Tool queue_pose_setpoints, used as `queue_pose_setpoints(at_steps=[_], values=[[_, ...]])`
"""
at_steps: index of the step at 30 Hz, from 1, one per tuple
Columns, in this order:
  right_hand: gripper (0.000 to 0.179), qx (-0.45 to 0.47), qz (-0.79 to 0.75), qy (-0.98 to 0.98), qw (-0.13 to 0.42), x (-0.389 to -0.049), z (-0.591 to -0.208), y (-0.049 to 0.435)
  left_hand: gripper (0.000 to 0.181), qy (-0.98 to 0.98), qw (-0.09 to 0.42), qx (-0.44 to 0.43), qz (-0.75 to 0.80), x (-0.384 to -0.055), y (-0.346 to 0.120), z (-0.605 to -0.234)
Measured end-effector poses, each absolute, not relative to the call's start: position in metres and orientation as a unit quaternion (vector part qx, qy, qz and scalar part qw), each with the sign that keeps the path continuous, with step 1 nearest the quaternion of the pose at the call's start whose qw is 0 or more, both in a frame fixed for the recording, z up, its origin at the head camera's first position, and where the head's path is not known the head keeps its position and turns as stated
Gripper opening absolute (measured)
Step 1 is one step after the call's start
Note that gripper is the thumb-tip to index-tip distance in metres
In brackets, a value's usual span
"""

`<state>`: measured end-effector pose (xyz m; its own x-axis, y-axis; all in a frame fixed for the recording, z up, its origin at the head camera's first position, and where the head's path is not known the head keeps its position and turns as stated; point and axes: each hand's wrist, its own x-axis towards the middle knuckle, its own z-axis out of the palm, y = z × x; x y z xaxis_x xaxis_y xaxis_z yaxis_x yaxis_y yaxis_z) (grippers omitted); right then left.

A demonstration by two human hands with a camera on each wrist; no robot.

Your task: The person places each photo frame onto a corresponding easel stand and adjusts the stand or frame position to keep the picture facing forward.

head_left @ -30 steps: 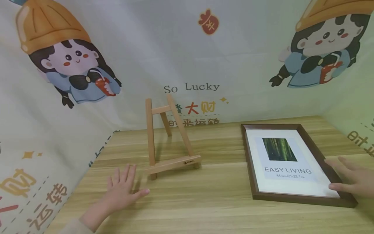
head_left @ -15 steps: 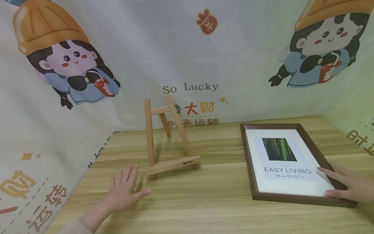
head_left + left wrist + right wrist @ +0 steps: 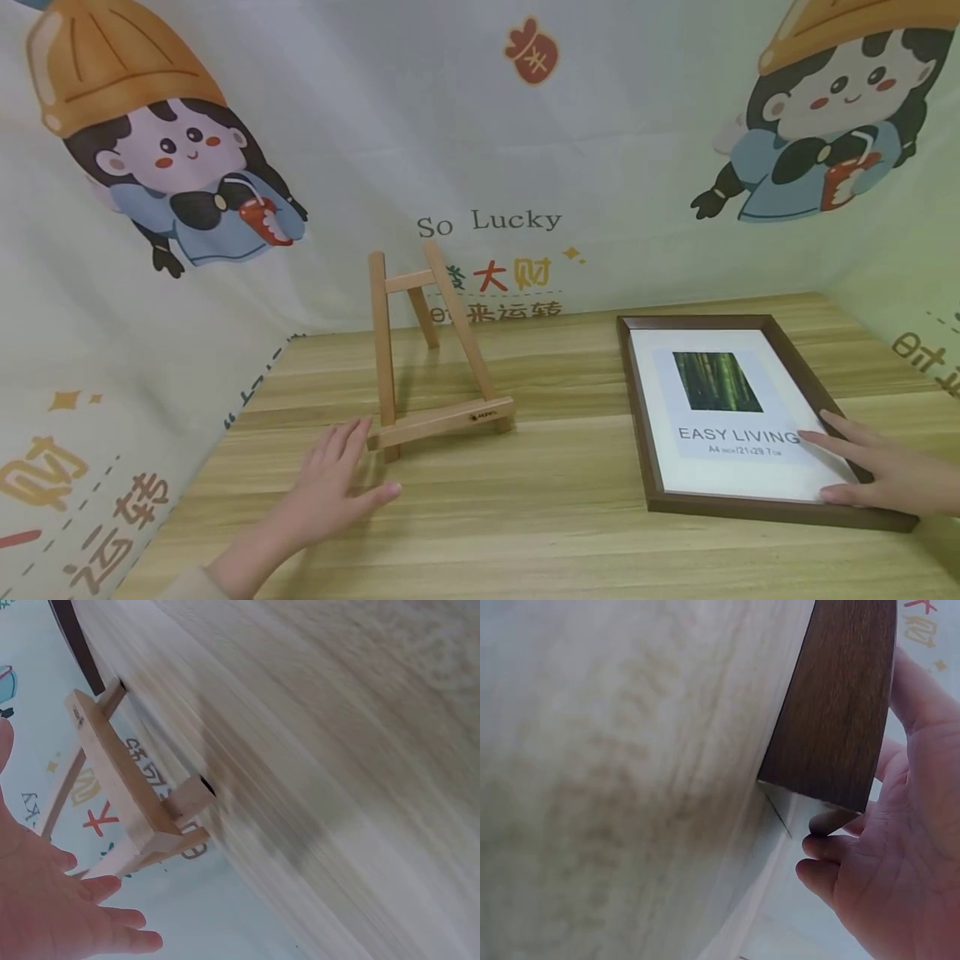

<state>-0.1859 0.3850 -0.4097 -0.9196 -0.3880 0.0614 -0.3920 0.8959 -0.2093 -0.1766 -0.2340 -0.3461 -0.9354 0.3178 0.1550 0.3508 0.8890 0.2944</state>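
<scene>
A small wooden easel [image 3: 442,423] stands on the table, its ledge facing me; the left wrist view shows the easel ledge [image 3: 124,769] from low down. My left hand [image 3: 326,492] is spread at the ledge's left end, fingertips beside it; whether they touch cannot be told. To the right a dark brown picture frame [image 3: 641,417] lies face up, with a white sheet reading "EASY LIVING". Over its lower right side lies my right hand [image 3: 892,475], thumb and first fingers extended across the front. In the right wrist view, other fingertips bend beside the frame's edge [image 3: 829,705].
The light wood-grain table [image 3: 555,533] carries the easel and frame. A printed cloth [image 3: 360,100] hangs behind and at both sides, close to the table's back edge.
My left hand has moved right and slightly forward to the easel's ledge. My right hand has slid left, further over the picture frame. Easel and frame stay in place.
</scene>
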Motion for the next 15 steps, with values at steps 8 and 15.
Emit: queue_pose_setpoints(at_steps=[8, 15], values=[[0.089, 0.207, 0.129, -0.97, 0.004, -0.185, -0.409, 0.385, 0.088, -0.963, 0.062, -0.203, -0.168, -0.176, -0.218, -0.34], [0.089, 0.217, 0.122, -0.969, -0.001, -0.185, -0.407, 0.384, 0.088, -0.959, 0.029, -0.216, -0.182, -0.177, -0.203, -0.336]])
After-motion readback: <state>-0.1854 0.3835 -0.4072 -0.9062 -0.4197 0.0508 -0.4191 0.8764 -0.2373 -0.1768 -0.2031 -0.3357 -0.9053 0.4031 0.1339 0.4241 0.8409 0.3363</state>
